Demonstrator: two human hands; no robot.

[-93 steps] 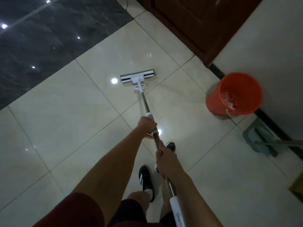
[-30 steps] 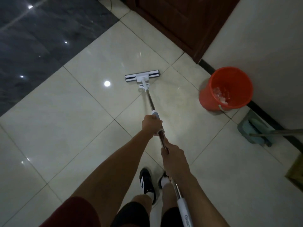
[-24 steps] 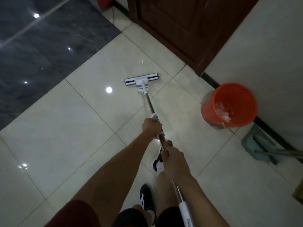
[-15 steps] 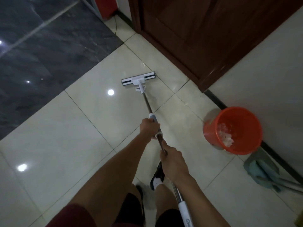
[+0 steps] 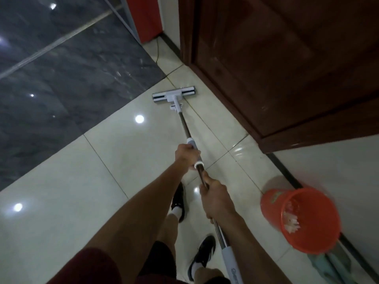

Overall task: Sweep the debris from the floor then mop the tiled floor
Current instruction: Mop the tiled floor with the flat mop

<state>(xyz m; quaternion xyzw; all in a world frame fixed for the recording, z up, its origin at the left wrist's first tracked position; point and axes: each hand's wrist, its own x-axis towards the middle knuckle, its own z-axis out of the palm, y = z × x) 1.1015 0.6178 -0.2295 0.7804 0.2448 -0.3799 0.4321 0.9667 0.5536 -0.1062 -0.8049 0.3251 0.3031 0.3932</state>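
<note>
A flat mop with a white head (image 5: pixel 174 95) lies on the cream tiled floor (image 5: pixel 86 181), close to the foot of a dark wooden door. Its metal pole (image 5: pixel 184 126) runs back toward me. My left hand (image 5: pixel 186 154) grips the pole at the grey collar, farther down the pole. My right hand (image 5: pixel 215 198) grips the pole nearer to me, above the white grip section.
The brown wooden door (image 5: pixel 287 64) stands at the upper right. An orange bucket (image 5: pixel 301 220) with pale scraps inside sits by the wall at lower right, with a teal dustpan (image 5: pixel 328 265) behind it. Dark marble flooring (image 5: pixel 61 74) covers the upper left. My shoes (image 5: pixel 179 199) are below the hands.
I have stepped forward and the mop head has slid ahead to the door's base. The bucket and dustpan have dropped toward the lower right of the view. Both hands keep their grip.
</note>
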